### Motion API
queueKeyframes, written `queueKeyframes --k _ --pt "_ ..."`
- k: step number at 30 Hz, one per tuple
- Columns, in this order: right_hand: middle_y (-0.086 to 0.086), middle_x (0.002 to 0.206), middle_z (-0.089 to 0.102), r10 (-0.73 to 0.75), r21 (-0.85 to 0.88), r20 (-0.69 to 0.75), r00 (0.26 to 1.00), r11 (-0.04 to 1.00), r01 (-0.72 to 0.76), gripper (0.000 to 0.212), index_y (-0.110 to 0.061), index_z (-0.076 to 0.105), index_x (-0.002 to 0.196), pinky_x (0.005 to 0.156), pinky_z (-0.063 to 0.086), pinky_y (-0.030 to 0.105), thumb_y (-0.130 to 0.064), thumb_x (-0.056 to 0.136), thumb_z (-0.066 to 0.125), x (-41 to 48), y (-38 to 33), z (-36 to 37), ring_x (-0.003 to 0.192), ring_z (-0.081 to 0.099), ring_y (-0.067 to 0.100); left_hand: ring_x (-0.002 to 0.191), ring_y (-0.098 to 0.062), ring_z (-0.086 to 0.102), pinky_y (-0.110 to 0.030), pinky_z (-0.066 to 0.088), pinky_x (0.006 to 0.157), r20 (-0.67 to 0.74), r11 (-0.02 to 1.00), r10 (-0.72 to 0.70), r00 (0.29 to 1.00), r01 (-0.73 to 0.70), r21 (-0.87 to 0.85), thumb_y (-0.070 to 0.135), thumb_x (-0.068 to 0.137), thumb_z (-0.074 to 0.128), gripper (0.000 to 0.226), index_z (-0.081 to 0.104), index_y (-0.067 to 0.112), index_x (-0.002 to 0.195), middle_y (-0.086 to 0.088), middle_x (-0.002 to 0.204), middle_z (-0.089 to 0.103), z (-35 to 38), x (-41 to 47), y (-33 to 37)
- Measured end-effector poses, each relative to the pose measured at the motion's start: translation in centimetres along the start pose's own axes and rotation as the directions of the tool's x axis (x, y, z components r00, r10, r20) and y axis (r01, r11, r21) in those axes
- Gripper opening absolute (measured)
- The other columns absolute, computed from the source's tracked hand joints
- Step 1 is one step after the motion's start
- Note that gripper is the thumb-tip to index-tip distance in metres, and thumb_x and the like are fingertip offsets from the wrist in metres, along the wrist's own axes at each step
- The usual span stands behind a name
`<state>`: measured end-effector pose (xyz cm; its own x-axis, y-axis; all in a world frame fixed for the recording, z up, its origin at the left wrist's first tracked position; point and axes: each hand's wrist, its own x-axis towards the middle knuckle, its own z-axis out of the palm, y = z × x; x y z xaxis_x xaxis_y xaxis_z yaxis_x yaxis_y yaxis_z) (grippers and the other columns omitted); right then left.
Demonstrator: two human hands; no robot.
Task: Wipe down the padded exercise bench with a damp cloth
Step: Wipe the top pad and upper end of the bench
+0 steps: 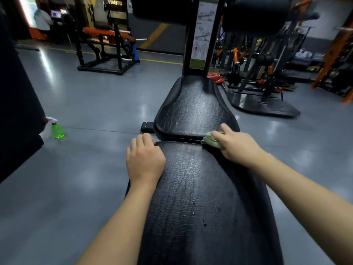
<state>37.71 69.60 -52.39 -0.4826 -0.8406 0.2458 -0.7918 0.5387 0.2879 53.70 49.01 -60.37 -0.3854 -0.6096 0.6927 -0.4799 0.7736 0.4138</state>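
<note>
A black padded bench runs away from me, with a long near pad [200, 197] and a shorter far seat pad [193, 109] split by a narrow gap. My right hand [236, 148] grips a pale green cloth [212, 140] bunched under its fingers, pressed at the right end of that gap. My left hand [144, 159] rests on the near pad's left front corner, fingers curled over the edge. The near pad shows cracked, worn vinyl with a few small tears.
A green spray bottle [57, 130] stands on the grey floor to the left. A dark upright post [198, 35] with roller pads rises beyond the seat. Gym machines [107, 48] and weight plates [215, 76] stand at the back and right. A person sits far back left.
</note>
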Motion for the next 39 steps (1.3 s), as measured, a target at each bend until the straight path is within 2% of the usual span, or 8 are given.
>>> queueKeyframes --k 5,10,13,19,23,27,33,39 --pt "0.009 0.111 0.047 0.124 0.037 -0.007 0.992 0.992 -0.123 0.024 -0.029 0.031 0.108 0.053 0.045 0.040 -0.027 0.095 0.051 -2.0 2.2 1.0 0.069 0.064 0.041 0.077 -0.035 0.051 -0.045 0.042 0.065 0.006 0.999 0.035 0.999 -0.035 0.027 0.013 0.075 0.042 0.014 0.051 0.010 0.085 -0.010 0.082 0.056 0.1 0.2 0.3" --pt "0.009 0.111 0.044 0.029 0.158 -0.093 0.995 0.987 -0.014 0.022 -0.022 0.039 0.112 0.056 0.040 0.041 -0.024 0.096 0.053 1.7 -3.5 1.7 0.083 0.062 0.038 0.077 -0.035 0.050 -0.046 0.041 0.065 0.037 0.999 0.033 0.999 -0.034 0.038 0.016 0.076 0.039 0.015 0.050 0.009 0.084 -0.011 0.082 0.055 -0.1 0.3 0.4" --pt "0.011 0.116 0.043 0.076 0.239 -0.104 0.992 0.970 -0.049 0.023 -0.015 0.047 0.118 0.061 0.036 0.041 -0.021 0.097 0.051 5.4 -7.6 1.1 0.091 0.060 0.038 0.077 -0.036 0.050 -0.047 0.042 0.064 0.032 0.999 0.033 0.999 -0.034 0.037 0.016 0.076 0.038 0.015 0.050 0.009 0.084 -0.012 0.081 0.055 0.0 0.2 0.4" --pt "0.002 0.099 0.049 0.126 0.373 -0.273 0.954 0.928 -0.016 0.059 -0.023 0.057 0.098 0.066 0.048 0.038 -0.080 0.087 0.044 4.8 -8.9 2.3 0.085 0.057 0.028 0.084 -0.038 0.051 -0.048 0.041 0.068 0.032 1.000 -0.002 0.999 0.001 0.002 0.019 0.077 0.043 0.015 0.050 0.010 0.086 -0.013 0.086 0.057 0.3 0.4 0.2" --pt "0.002 0.092 0.051 0.194 0.347 -0.302 0.933 0.934 -0.082 0.032 -0.025 0.054 0.092 0.056 0.043 0.032 -0.056 0.089 0.060 3.0 -5.7 3.3 0.083 0.062 0.029 0.082 -0.037 0.049 -0.049 0.042 0.068 0.031 0.999 -0.011 0.999 0.012 -0.033 0.014 0.076 0.044 0.010 0.048 0.011 0.084 -0.013 0.084 0.055 0.1 0.3 0.3" --pt "0.004 0.103 0.052 0.335 0.341 -0.178 0.925 0.903 -0.262 0.033 -0.021 0.055 0.101 0.061 0.040 0.033 -0.052 0.090 0.062 0.1 -1.3 3.7 0.090 0.061 0.032 0.081 -0.036 0.048 -0.048 0.042 0.068 0.030 0.996 -0.016 0.999 0.019 -0.092 0.016 0.077 0.040 0.010 0.047 0.012 0.083 -0.013 0.084 0.055 -0.1 0.1 0.1" --pt "0.019 0.116 0.054 0.633 0.401 0.039 0.773 0.699 -0.593 0.032 -0.007 0.059 0.119 0.088 0.045 0.046 -0.033 0.101 0.054 -2.6 3.6 4.9 0.106 0.058 0.045 0.080 -0.037 0.048 -0.051 0.043 0.068 0.028 0.998 -0.005 1.000 0.007 -0.066 0.015 0.077 0.040 0.010 0.047 0.010 0.083 -0.014 0.083 0.054 -0.1 0.0 0.1" --pt "0.024 0.114 0.064 0.725 0.678 0.156 0.671 0.415 -0.606 0.025 -0.006 0.064 0.115 0.090 0.041 0.036 -0.012 0.098 0.047 1.4 4.7 5.5 0.113 0.056 0.041 0.081 -0.037 0.047 -0.051 0.044 0.068 0.032 0.999 -0.008 0.999 0.010 -0.043 0.018 0.078 0.038 0.011 0.045 0.011 0.083 -0.014 0.083 0.052 0.1 0.2 0.3"
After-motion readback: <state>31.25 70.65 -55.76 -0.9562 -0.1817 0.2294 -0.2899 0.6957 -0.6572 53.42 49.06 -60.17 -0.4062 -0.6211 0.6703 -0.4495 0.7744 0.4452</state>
